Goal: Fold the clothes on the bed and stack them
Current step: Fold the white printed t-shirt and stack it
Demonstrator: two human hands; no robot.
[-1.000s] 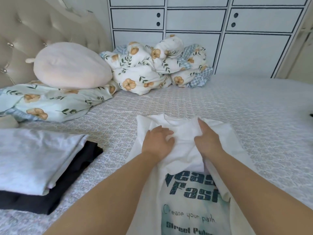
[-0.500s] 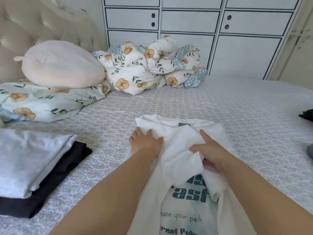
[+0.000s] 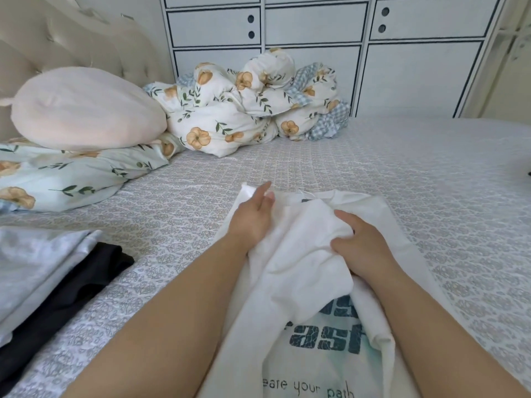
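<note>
Left hand has slid out to the shirt's far-left corner since half a second ago; right hand barely shifted. White printed T-shirt lies mid-bed, near the person, half folded. Left fingers are straight, pressing the cloth flat; right fingers curl round a bunched fold (likely a sleeve). Stack at near left already has a grey piece on a black one. Left to do: finish this shirt, add it to the stack.

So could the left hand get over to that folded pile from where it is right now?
Probably yes. The left hand lies flat on the white shirt, and only bare bed cover lies between it and the folded pile at the left.
</note>
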